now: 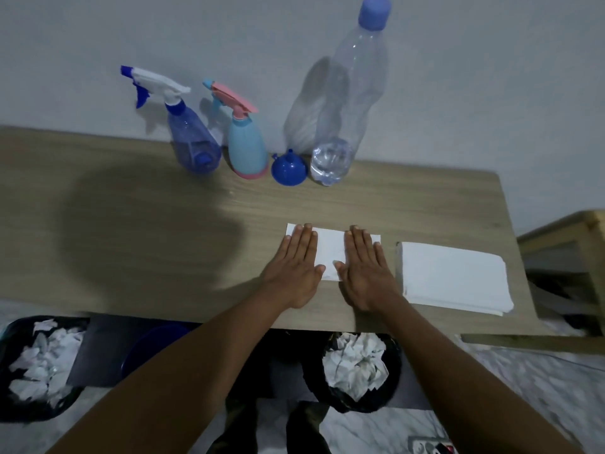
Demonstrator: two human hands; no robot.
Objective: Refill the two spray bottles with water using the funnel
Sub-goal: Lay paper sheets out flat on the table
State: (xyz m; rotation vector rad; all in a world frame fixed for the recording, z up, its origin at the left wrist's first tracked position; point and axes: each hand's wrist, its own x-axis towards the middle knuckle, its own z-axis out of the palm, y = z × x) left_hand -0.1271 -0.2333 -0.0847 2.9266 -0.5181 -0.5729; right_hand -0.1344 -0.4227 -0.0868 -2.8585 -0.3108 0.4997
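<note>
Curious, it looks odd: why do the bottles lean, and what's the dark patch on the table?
Head view: the wide-angle lens makes the water bottle and blue spray bottle seem tilted; the patch on the table is a soft shadow, likely the person's; lighting is dim.

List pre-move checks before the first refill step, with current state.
1. Hands free: ok. Left hand and right hand lie flat on a white paper sheet, holding nothing.
2. Spray heads off: not ok. Translucent blue spray bottle and light blue spray bottle with pink trim have trigger heads on.
3. Funnel ready: ok. Small blue plastic funnel sits spout-up on the wooden table.
4. Water uncapped: not ok. Clear plastic water bottle has its blue cap on.
5. Enough water: cannot tell.
</note>
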